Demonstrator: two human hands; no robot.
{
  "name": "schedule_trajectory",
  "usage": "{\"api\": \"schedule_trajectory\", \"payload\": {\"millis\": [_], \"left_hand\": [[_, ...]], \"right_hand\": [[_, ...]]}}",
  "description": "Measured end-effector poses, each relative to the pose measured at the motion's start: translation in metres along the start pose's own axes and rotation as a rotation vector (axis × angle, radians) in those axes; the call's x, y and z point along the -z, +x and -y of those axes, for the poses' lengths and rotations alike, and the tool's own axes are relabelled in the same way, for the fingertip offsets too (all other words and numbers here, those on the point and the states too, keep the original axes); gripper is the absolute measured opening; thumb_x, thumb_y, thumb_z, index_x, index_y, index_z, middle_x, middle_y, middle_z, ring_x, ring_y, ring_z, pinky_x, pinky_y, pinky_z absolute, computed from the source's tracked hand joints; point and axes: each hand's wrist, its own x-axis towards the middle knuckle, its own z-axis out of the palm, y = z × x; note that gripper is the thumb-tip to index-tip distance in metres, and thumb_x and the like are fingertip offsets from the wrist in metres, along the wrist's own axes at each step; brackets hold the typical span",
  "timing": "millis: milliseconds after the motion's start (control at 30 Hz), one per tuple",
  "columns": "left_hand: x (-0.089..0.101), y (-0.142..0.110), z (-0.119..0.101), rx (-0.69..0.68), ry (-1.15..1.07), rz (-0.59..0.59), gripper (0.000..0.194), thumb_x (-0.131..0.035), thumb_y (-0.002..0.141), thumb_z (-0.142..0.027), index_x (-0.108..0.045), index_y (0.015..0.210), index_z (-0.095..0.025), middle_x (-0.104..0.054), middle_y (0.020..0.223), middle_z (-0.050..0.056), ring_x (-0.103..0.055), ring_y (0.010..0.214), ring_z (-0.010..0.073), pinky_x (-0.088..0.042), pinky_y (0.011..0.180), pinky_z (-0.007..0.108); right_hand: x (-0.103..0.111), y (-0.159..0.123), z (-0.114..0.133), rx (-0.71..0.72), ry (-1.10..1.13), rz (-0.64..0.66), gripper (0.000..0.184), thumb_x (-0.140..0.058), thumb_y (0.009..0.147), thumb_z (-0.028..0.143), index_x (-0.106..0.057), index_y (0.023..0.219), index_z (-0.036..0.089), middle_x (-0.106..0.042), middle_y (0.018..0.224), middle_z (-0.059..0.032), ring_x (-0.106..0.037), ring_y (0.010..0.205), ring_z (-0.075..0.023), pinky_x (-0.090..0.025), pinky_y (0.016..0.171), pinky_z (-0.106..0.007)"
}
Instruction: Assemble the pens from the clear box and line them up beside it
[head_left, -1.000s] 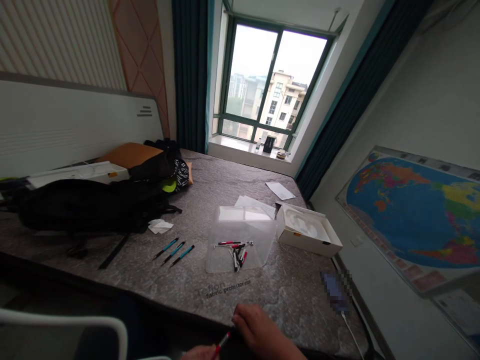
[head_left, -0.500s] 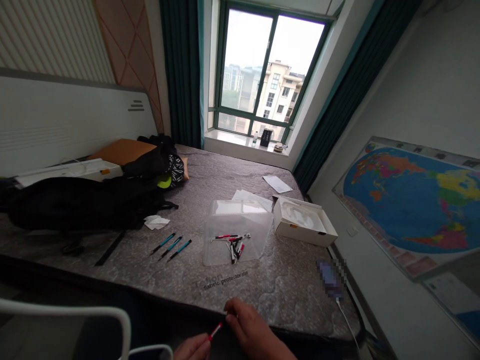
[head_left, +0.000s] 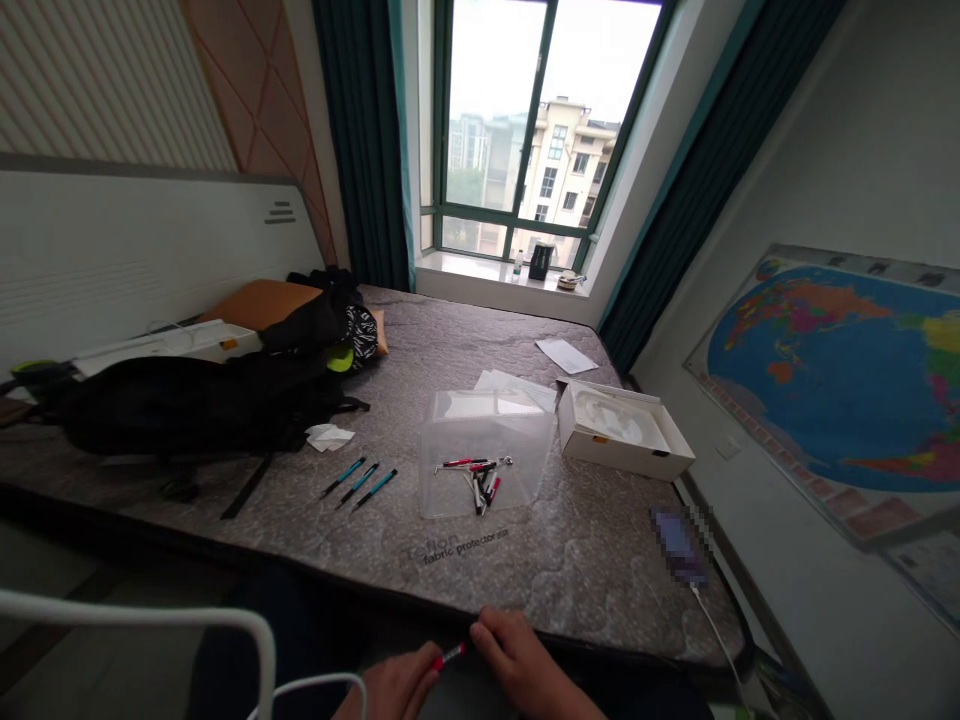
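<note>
My left hand (head_left: 397,685) is closed on a slim red pen-like object (head_left: 451,656) with a pale marking, low in front of the mattress edge. Its far end points toward my right hand (head_left: 517,660), whose fingers are pinched together close to that end. Whatever lies between the right fingertips is hidden. Beyond the hands, a clear plastic container (head_left: 433,495) holds several slim red, black and white pieces (head_left: 481,487), some with metal ends. To its left, three blue-and-black pens (head_left: 375,490) lie side by side on the mattress (head_left: 315,545).
Right of the container is an open white box (head_left: 622,430), with a phone (head_left: 679,545) on a white cable nearer me. Crumpled tissue (head_left: 330,437) and a black bag (head_left: 187,405) lie at left. A white tubular frame (head_left: 150,612) crosses the lower left.
The view has tilted and shifted slightly. My left hand shows more, with its back turned up, and the red object now lies flatter. My right hand stays pinched near its end.
</note>
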Motion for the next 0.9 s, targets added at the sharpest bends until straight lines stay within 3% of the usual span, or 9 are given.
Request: {"api": "schedule_trajectory", "payload": {"millis": [133,300,400,467,533,600,700,833,900], "left_hand": [[0.001,0.002,-0.007,-0.022,-0.037,0.048,0.033,-0.038,0.095,-0.050,-0.062,0.097,-0.027,-0.064,0.087,0.003,-0.058,0.077,0.0178,-0.041,0.073,0.027],[0.003,0.017,0.008,0.114,-0.413,-0.089,0.040,-0.045,0.090,-0.060,-0.056,0.090,-0.021,-0.050,0.067,-0.002,-0.044,0.061,0.0115,-0.037,0.059,0.023],[0.015,0.036,0.021,0.318,-0.786,-0.192,0.047,-0.054,0.078,-0.069,-0.049,0.085,-0.022,-0.044,0.057,-0.006,-0.031,0.046,0.0083,-0.033,0.047,0.022],[0.030,0.048,0.026,0.365,-0.960,-0.258,0.040,-0.060,0.077,-0.059,-0.049,0.092,-0.023,-0.051,0.064,-0.005,-0.039,0.048,0.0087,-0.040,0.051,0.024],[0.048,0.057,0.030,0.350,-1.029,-0.300,0.036,-0.063,0.078,-0.050,-0.050,0.098,-0.023,-0.055,0.069,-0.004,-0.046,0.053,0.0095,-0.046,0.059,0.026],[0.067,0.067,0.035,0.333,-0.997,-0.354,0.034,-0.064,0.078,-0.046,-0.053,0.100,-0.022,-0.057,0.071,-0.003,-0.052,0.057,0.0107,-0.049,0.063,0.028],[0.092,0.082,0.051,0.365,-0.838,-0.463,0.032,-0.066,0.077,-0.040,-0.058,0.099,-0.018,-0.062,0.077,0.001,-0.059,0.063,0.0127,-0.050,0.065,0.028],[0.118,0.103,0.081,0.438,-0.699,-0.484,0.034,-0.062,0.080,-0.039,-0.062,0.107,-0.017,-0.067,0.095,0.008,-0.066,0.079,0.0187,-0.054,0.073,0.034],[0.132,0.113,0.098,0.435,-0.564,-0.486,0.039,-0.060,0.080,-0.041,-0.063,0.109,-0.016,-0.067,0.095,0.010,-0.066,0.079,0.0194,-0.055,0.071,0.034]], "right_hand": [[-0.008,0.018,0.009,0.047,0.107,-0.008,0.048,-0.036,0.098,0.053,-0.053,0.071,0.018,-0.054,0.068,0.0012,-0.048,0.066,-0.0124,-0.032,0.062,-0.025],[-0.007,0.049,0.003,0.078,0.370,-0.009,0.054,-0.024,0.100,0.055,-0.058,0.078,0.019,-0.056,0.065,0.0009,-0.054,0.063,-0.0133,-0.040,0.062,-0.024],[0.005,0.066,-0.038,-0.028,0.201,-0.229,0.052,-0.025,0.099,0.054,-0.061,0.086,0.019,-0.062,0.077,-0.0045,-0.059,0.075,-0.0186,-0.045,0.073,-0.030],[0.012,0.075,-0.077,-0.087,-0.093,-0.481,0.045,-0.037,0.095,0.054,-0.064,0.092,0.018,-0.064,0.101,-0.0121,-0.058,0.098,-0.0256,-0.042,0.091,-0.039],[0.015,0.081,-0.118,-0.191,-0.330,-0.723,0.046,-0.038,0.094,0.051,-0.063,0.111,0.017,-0.052,0.132,-0.0184,-0.048,0.120,-0.0319,-0.037,0.099,-0.046],[0.013,0.084,-0.151,-0.297,-0.480,-0.844,0.048,-0.033,0.096,0.044,-0.060,0.121,0.013,-0.041,0.144,-0.0204,-0.042,0.128,-0.0335,-0.035,0.102,-0.048],[0.001,0.085,-0.179,-0.343,-0.634,-0.836,0.050,-0.031,0.096,0.039,-0.057,0.126,0.010,-0.042,0.145,-0.0213,-0.035,0.135,-0.0335,-0.028,0.107,-0.051],[-0.009,0.088,-0.185,-0.350,-0.718,-0.782,0.049,-0.032,0.095,0.038,-0.055,0.130,0.014,-0.043,0.147,-0.0180,-0.031,0.138,-0.0312,-0.022,0.110,-0.052],[-0.009,0.090,-0.185,-0.358,-0.723,-0.775,0.049,-0.032,0.095,0.038,-0.056,0.130,0.014,-0.042,0.148,-0.0175,-0.031,0.139,-0.0311,-0.021,0.110,-0.052]]}}
